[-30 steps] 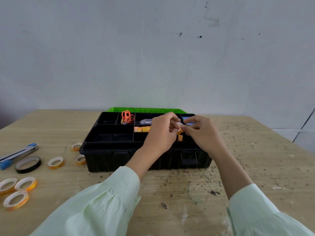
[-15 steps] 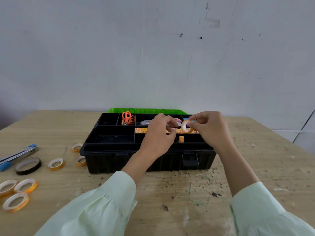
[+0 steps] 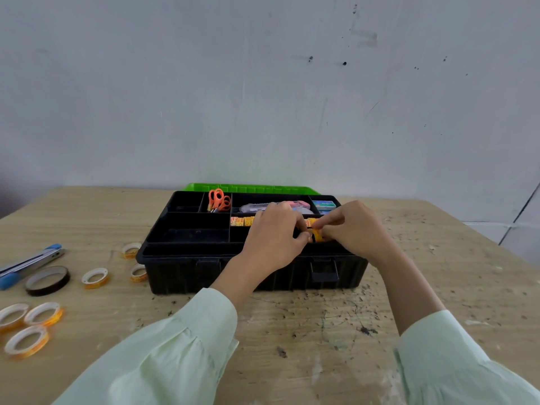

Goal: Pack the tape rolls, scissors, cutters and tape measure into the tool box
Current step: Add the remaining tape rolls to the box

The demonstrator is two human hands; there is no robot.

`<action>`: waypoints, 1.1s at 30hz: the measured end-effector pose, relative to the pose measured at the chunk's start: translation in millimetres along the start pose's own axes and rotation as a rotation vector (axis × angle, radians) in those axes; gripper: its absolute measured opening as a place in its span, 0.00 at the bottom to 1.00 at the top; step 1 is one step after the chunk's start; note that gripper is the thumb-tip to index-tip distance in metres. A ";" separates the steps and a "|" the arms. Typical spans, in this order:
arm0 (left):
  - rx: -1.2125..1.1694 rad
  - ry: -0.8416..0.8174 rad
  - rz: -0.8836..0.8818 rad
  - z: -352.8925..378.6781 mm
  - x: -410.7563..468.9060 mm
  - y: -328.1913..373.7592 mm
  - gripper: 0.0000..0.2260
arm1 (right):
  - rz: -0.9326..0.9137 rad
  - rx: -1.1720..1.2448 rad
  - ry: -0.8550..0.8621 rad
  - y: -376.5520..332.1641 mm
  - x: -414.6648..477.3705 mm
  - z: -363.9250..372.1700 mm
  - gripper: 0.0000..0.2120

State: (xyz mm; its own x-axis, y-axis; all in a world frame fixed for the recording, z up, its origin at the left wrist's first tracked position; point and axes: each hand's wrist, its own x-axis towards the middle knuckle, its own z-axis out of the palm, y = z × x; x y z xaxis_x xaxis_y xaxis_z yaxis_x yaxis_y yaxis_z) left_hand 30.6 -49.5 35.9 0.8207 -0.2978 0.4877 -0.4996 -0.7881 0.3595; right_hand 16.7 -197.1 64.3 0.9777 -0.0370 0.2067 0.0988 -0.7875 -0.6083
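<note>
The black tool box (image 3: 181, 258) lies open on the wooden table, its green lid (image 3: 251, 188) behind it. Orange scissors (image 3: 218, 200) stand in a back compartment, pink and grey cutters (image 3: 292, 204) lie beside them, and small yellow tape rolls (image 3: 242, 221) line a middle slot. My right hand (image 3: 353, 229) pinches a small yellow tape roll (image 3: 318, 235) over the front right compartment. My left hand (image 3: 274, 232) meets it there, fingertips curled onto the same roll.
On the table to the left lie a blue-handled cutter (image 3: 29, 263), a dark tape roll (image 3: 48, 280) and several small white-and-yellow tape rolls (image 3: 95, 277). A blue-green packet (image 3: 323, 204) sits in the box's back right compartment. The table right of the box is scuffed.
Both hands have come down from above the box rim to its front right compartment, carrying the small yellow roll with them. The rolls on the table have not moved.
</note>
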 end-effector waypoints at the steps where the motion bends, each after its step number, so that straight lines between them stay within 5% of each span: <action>1: 0.001 0.002 -0.004 0.2 0.1 -0.2 0.07 | 0.006 0.008 -0.023 0.3 1.3 0.0 0.07; 24: -0.077 0.114 -0.046 -25.7 -16.3 -20.4 0.06 | 0.077 0.022 0.063 3.7 0.7 5.3 0.04; 29: -0.189 0.366 -0.003 -43.3 -36.7 -41.2 0.04 | -0.146 0.093 0.322 -37.8 -8.3 28.9 0.03; 33: -0.227 0.623 -0.037 -63.2 -63.1 -70.4 0.03 | -0.345 0.091 0.220 -77.6 -11.9 76.7 0.07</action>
State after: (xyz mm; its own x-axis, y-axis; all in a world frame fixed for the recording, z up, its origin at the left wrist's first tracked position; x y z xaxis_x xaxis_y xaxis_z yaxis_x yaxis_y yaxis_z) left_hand -3.5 58.8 30.1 0.5585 0.1480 0.8162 -0.5765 -0.6382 0.5102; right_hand 11.6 -88.4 50.3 0.8224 0.0806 0.5632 0.4391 -0.7193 -0.5383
